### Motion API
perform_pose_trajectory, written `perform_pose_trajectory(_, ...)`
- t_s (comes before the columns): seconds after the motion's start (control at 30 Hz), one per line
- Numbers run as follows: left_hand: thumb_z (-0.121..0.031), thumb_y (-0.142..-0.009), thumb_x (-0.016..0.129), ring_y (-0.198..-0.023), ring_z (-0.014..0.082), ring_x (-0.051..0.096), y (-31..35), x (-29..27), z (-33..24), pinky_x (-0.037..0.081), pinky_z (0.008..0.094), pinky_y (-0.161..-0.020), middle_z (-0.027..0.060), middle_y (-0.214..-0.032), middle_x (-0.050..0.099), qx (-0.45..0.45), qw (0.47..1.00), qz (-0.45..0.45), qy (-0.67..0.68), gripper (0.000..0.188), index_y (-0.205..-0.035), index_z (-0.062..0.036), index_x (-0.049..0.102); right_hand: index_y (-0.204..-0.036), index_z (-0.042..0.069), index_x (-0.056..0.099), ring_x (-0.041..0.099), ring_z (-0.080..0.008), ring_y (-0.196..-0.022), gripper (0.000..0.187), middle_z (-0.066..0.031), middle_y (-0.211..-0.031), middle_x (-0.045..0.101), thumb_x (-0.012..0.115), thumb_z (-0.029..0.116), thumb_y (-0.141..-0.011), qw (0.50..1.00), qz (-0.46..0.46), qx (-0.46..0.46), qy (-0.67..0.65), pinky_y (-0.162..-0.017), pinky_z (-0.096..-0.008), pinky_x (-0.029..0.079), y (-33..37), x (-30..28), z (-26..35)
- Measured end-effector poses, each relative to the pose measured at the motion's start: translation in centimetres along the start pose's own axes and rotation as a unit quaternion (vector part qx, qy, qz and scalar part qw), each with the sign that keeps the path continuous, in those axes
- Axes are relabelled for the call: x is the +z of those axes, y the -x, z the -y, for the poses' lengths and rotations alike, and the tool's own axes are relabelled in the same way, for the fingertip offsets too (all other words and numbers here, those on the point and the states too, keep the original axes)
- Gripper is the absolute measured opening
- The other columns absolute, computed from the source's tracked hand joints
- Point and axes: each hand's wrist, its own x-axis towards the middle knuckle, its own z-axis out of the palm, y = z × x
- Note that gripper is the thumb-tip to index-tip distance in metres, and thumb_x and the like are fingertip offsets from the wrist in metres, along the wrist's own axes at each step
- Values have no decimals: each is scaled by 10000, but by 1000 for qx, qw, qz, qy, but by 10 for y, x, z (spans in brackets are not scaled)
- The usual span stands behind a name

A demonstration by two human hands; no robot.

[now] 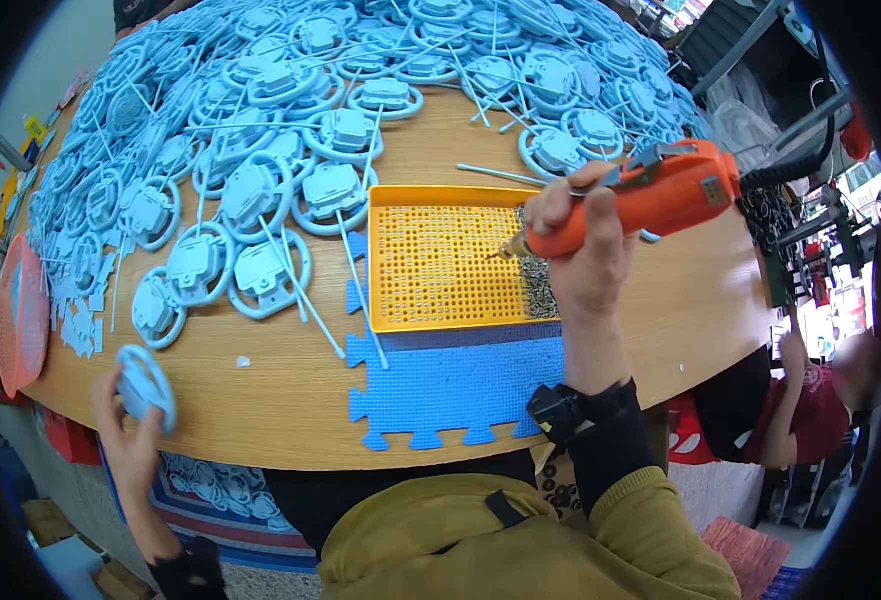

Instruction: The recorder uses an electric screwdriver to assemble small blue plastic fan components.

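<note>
Over the yellow tray (450,325), I had the right hand (592,245) wrapped round the orange driver (680,195), its bit pointing left. Near the bench (260,410)'s left front edge, my left hand (128,440) held one tilted blue wheel (145,388), apart from the heaped wheels (338,130) beyond.

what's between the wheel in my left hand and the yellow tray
Head view: wooden tabletop with a small white scrap, then light-blue rods and an edge of the blue foam mat by the yellow tray.
</note>
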Motion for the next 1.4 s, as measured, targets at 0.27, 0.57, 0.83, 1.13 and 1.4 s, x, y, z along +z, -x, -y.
perform_pose_trajectory(0.27,-99,-659,731,-1155,398,460,12,108,-168,422,465,-968,123,-1189,511,265,913,309,-20,544,-1184,-128,592,-912,50,485,536,-156,-547,274,-49,-609,534,694,207,-831,999,-5,30,-12,-533,-277,445,-7,-3,-14)
perform_pose_trajectory(0.57,-133,-684,720,-1188,380,447,-1,151,-178,348,512,-1011,142,-1257,501,348,890,293,12,597,-1247,-87,528,-913,79,511,505,-152,-619,307,-46,-685,536,667,337,-851,997,49,38,49,-626,-330,427,-6,-10,-19)
perform_pose_trajectory(0.83,-305,-624,792,-1140,340,467,25,170,-170,265,545,-1028,140,-1167,521,248,953,166,44,668,-1169,-19,532,-940,79,525,510,-151,-641,362,-44,-687,528,658,403,-851,997,45,9,65,-627,-329,429,-3,6,3)
perform_pose_trajectory(1.13,-306,-617,806,-1177,353,401,31,171,-168,208,585,-1025,113,-1154,504,225,961,156,36,628,-1153,-88,562,-973,69,470,508,-175,-534,471,-44,-649,507,645,484,-837,977,168,128,30,-526,-303,444,56,53,53)
perform_pose_trajectory(1.4,-296,-618,808,-1160,343,403,20,175,-170,228,564,-1012,109,-1153,502,232,961,147,43,614,-1143,-92,564,-992,47,463,514,-180,-546,441,-73,-634,529,688,391,-829,978,164,115,61,-505,-313,449,60,56,29)
